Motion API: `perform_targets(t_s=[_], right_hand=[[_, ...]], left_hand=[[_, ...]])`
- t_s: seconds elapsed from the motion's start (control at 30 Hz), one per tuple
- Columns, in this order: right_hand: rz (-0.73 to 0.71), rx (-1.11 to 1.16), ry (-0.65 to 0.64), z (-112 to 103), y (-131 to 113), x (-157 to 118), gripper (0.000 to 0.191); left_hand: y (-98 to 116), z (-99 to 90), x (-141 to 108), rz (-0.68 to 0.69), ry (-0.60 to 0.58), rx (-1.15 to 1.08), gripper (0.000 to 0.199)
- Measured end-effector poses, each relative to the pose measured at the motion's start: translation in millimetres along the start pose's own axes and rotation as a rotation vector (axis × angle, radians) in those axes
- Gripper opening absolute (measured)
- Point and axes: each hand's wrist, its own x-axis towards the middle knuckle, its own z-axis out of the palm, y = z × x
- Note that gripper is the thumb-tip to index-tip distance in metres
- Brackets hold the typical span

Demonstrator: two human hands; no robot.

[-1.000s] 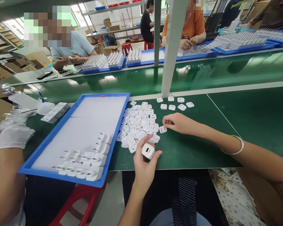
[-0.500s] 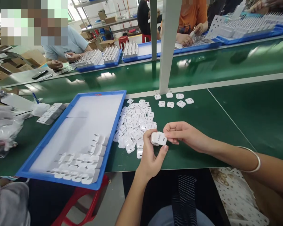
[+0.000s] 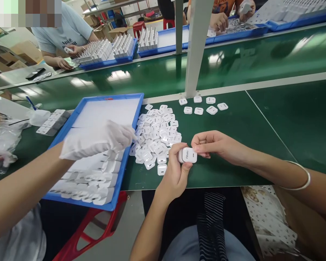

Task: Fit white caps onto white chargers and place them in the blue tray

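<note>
Between thumb and fingers, my left hand (image 3: pixel 176 174) holds a small white charger body (image 3: pixel 181 156) near the table's front edge. A white cap with dark print (image 3: pixel 190 155) lies over its end face. My right hand (image 3: pixel 213 145) pinches the cap's upper right edge, thumb and forefinger together. A heap of loose white caps (image 3: pixel 154 136) lies left of my hands. Behind them, several single caps (image 3: pixel 198 111) are spread in two rows.
A co-worker's white-gloved hand (image 3: pixel 100 139) reaches over the blue-rimmed tray (image 3: pixel 114 197), its fingertips at the heap's left side. White chargers (image 3: pixel 101 194) stand in the tray. A metal post (image 3: pixel 194 50) rises behind the caps. Two people work across the green belt (image 3: pixel 152 78).
A gloved hand has come in from the left over the tray to the heap. The cap now sits flatter on the charger body in my left hand. The view has shifted slightly.
</note>
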Motion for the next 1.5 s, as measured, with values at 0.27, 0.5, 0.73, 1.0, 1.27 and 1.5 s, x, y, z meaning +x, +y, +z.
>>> perform_targets(t_s=[0.27,0.5,0.73,1.0,1.27,1.5], right_hand=[[0.009,-0.030,0.049,0.5,-2.5,-1.7,0.020],[0.026,-0.047,0.055,-1.2,-3.3,-2.5,0.021],[0.027,-0.052,0.068,-0.4,-2.5,-1.9,0.022],[0.033,-0.076,0.085,1.7,-4.5,-2.0,0.022],[0.009,-0.083,0.108,2.7,-0.5,-2.6,0.019],[0.009,-0.076,0.109,3.7,-1.2,-3.6,0.020]], left_hand=[[-3.0,-0.2,3.7,0.090,-0.013,0.013,0.036],[-4.6,0.0,5.1,0.124,-0.004,0.078,0.037],[-5.3,-0.6,4.3,0.136,-0.011,0.059,0.037],[-4.4,-0.8,3.9,0.127,-0.015,0.048,0.036],[-1.6,-0.1,5.8,0.128,-0.002,0.090,0.037],[-3.0,1.7,6.6,0.157,0.031,0.159,0.053]])
